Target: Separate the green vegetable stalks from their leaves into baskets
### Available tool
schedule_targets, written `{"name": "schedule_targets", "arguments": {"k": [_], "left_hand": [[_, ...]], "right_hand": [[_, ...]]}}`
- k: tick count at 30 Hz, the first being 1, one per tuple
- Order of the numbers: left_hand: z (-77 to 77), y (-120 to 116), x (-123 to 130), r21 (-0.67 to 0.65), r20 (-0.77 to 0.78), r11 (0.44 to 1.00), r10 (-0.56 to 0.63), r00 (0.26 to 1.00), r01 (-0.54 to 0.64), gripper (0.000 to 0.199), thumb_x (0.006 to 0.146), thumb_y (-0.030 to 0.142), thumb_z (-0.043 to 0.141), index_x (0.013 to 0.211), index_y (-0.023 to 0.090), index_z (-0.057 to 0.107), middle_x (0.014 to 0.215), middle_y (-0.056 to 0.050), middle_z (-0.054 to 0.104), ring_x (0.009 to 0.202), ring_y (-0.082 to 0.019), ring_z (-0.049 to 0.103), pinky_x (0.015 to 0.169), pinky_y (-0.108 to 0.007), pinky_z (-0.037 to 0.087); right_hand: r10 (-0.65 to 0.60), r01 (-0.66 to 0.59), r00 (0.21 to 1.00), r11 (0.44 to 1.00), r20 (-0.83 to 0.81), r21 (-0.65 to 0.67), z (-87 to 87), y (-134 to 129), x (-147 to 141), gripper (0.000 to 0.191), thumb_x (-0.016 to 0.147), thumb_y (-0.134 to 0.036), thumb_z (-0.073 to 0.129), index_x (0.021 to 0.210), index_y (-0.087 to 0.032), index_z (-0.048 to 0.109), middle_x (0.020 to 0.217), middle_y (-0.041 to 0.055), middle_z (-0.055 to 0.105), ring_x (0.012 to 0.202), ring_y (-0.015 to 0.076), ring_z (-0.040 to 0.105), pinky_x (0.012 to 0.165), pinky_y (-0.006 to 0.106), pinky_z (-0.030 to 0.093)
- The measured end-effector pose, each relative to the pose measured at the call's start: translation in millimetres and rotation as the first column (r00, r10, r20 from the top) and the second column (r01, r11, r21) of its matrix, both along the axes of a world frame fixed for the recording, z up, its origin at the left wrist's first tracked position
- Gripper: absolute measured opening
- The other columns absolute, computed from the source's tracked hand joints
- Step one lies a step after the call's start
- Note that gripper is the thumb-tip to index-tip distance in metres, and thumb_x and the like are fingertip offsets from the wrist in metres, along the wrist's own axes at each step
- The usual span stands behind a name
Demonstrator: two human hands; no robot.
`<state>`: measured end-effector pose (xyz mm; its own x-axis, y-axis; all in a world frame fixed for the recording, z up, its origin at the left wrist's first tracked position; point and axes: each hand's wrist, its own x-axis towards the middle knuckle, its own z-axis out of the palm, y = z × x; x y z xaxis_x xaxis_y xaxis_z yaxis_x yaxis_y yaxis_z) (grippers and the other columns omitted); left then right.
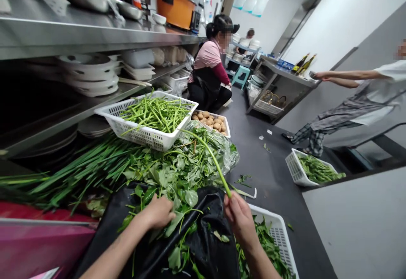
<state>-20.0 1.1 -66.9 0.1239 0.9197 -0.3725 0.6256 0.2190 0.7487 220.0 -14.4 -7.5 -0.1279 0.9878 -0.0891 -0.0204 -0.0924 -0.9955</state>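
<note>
Four white plastic baskets are counted: one of green stems (pixel 149 122), one of brown potatoes (pixel 213 122), one of leaves by the far wall (pixel 309 169), one of leaves beneath the right hand (pixel 277 236). Two bare hands are seen at work, left (pixel 158 212) and right (pixel 240 217). Three other people are visible. One black bag (pixel 206 245). One orange cooker (pixel 175 4). Two bottles (pixel 303 63) are counted on the far counter.
</note>
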Motion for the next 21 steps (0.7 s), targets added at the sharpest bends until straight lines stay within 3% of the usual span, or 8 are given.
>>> {"name": "schedule_targets", "arguments": {"k": [2, 4, 7, 10, 12, 16, 19, 21], "left_hand": [[4.9, -12.7, -0.4, 0.002, -0.166, 0.979, -0.203, 0.965, 0.206, 0.012, 0.063, 0.025, 0.059, 0.069, 0.019, 0.069, 0.089, -0.015, 0.072, 0.110, -0.036, 0.055, 0.103, -0.060, 0.017], [12.3, -12.8, -9.1, 0.011, -0.258, 0.955, -0.285, 0.923, 0.298, 0.029, 0.073, 0.031, 0.053, 0.095, 0.022, 0.070, 0.110, -0.014, 0.068, 0.123, -0.034, 0.045, 0.104, -0.060, 0.014], [20.5, 11.8, -28.4, 0.120, -0.257, 0.972, -0.165, 0.952, 0.201, 0.033, 0.080, 0.035, 0.047, 0.104, 0.028, 0.068, 0.113, -0.007, 0.067, 0.115, -0.028, 0.053, 0.102, -0.048, 0.029], [18.0, 57.8, -43.3, 0.203, -0.322, 0.978, 0.011, 0.947, 0.058, 0.033, 0.084, 0.032, 0.041, 0.099, 0.027, 0.069, 0.109, -0.005, 0.069, 0.100, -0.022, 0.062, 0.088, -0.033, 0.042], [9.5, 92.3, -47.1, 0.219, -0.382, 0.976, 0.095, 0.919, -0.009, 0.035, 0.085, 0.027, 0.037, 0.101, 0.025, 0.068, 0.114, -0.006, 0.066, 0.103, -0.021, 0.061, 0.086, -0.029, 0.043], [-16.4, 145.9, -41.7, 0.185, -0.445, 0.981, 0.135, 0.885, -0.057, 0.037, 0.083, 0.018, 0.037, 0.107, 0.019, 0.064, 0.116, -0.013, 0.064, 0.102, -0.024, 0.061, 0.082, -0.031, 0.044], [-29.5, 161.4, -35.4, 0.136, -0.503, 0.987, 0.141, 0.853, -0.083, 0.030, 0.080, 0.022, 0.044, 0.099, 0.015, 0.066, 0.103, -0.018, 0.068, 0.092, -0.028, 0.064, 0.073, -0.033, 0.047], [-28.7, 160.0, -32.9, 0.136, -0.525, 0.988, 0.133, 0.840, -0.072, 0.026, 0.079, 0.024, 0.046, 0.093, 0.017, 0.067, 0.100, -0.017, 0.069, 0.090, -0.028, 0.065, 0.071, -0.032, 0.046]], "right_hand": [[0.004, -0.005, 1.000, 0.998, 0.011, 0.066, 15.6, 41.1, -26.1, 0.040, 0.083, -0.057, 0.048, 0.069, -0.019, 0.047, 0.048, -0.0078, 0.028, 0.042, 0.0067, 0.022, 0.041, 0.021, 0.018], [0.028, -0.032, 0.999, 0.991, 0.035, 0.131, 30.0, 89.9, -61.2, 0.039, 0.083, -0.056, 0.046, 0.070, -0.020, 0.047, 0.048, -0.0075, 0.030, 0.041, 0.0069, 0.025, 0.040, 0.021, 0.019], [0.153, -0.180, 0.978, 0.964, 0.145, 0.196, 42.1, 163.1, -117.7, 0.033, 0.086, -0.049, 0.042, 0.079, -0.019, 0.053, 0.057, -0.0035, 0.047, 0.050, 0.0087, 0.041, 0.048, 0.020, 0.033], [0.102, -0.156, 0.971, 0.955, 0.214, 0.254, 34.0, 206.7, -150.8, 0.022, 0.080, -0.037, 0.055, 0.091, -0.018, 0.055, 0.088, 0.0026, 0.061, 0.081, 0.0124, 0.056, 0.070, 0.023, 0.044], [0.112, -0.152, 0.978, 0.962, 0.178, 0.227, 15.4, 208.8, -150.0, 0.027, 0.078, -0.035, 0.056, 0.098, -0.018, 0.054, 0.097, 0.0040, 0.062, 0.087, 0.0135, 0.058, 0.073, 0.024, 0.045], [0.233, -0.234, 0.966, 0.972, 0.113, -0.004, -38.3, 165.5, -105.2, 0.027, 0.075, -0.041, 0.055, 0.089, -0.018, 0.054, 0.079, 0.0013, 0.064, 0.062, 0.0116, 0.058, 0.055, 0.022, 0.043], [0.188, -0.169, 0.970, 0.977, 0.157, -0.129, -72.1, 126.8, -58.9, 0.027, 0.073, -0.044, 0.057, 0.081, -0.018, 0.054, 0.069, -0.0004, 0.062, 0.053, 0.0108, 0.055, 0.051, 0.022, 0.040], [0.164, -0.130, 0.966, 0.976, 0.201, -0.172, -83.9, 108.9, -31.8, 0.028, 0.073, -0.044, 0.057, 0.080, -0.017, 0.055, 0.068, 0.0001, 0.063, 0.052, 0.0116, 0.055, 0.052, 0.024, 0.040]]}}
